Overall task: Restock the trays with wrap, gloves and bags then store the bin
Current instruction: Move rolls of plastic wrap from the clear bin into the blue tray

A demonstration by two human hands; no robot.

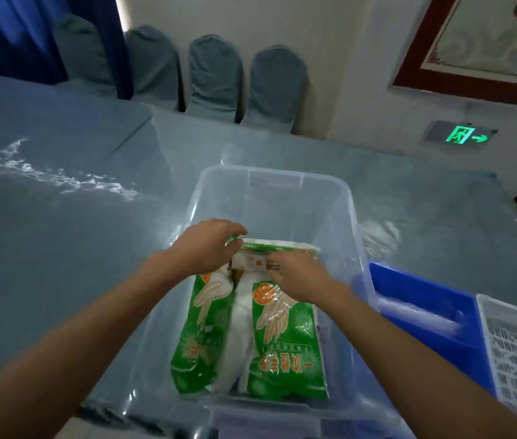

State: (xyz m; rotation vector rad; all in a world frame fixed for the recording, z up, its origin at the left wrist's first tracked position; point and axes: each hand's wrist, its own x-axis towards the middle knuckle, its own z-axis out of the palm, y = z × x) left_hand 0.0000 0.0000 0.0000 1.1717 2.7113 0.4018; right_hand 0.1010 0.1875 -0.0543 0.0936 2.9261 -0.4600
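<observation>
Lying in the clear bin [351, 201]: glossy green-and-white glove packs [285, 343], hand-printed.

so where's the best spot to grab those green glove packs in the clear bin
Probably the far end of the glove packs, where a band crosses both, coming straight down through the open top of the clear bin. They lie flat and look soft, and the bin walls close off the sides. The left hand and right hand pinch that end.
</observation>
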